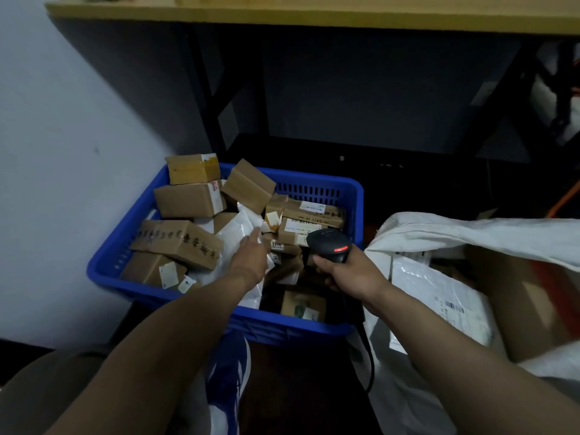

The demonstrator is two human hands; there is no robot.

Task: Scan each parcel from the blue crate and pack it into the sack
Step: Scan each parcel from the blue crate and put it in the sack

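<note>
A blue crate [317, 180] on the floor holds several brown cardboard parcels [185, 200] and white poly-bag parcels [238, 229]. My left hand [249, 257] reaches into the crate's middle, fingers on a white poly-bag parcel; whether it grips the bag I cannot tell. My right hand [348, 270] holds a black barcode scanner [331, 244] with a red light, hovering over the crate's right side. To the right lies the open white sack [470, 233] with a white bagged parcel [439, 306] and a brown box [527, 302] inside.
A wooden tabletop [314, 14] on a black frame stands behind the crate. A pale wall is on the left. The scanner's cable [370, 365] hangs down between crate and sack. A blue-and-white bag [229, 372] lies in front of the crate.
</note>
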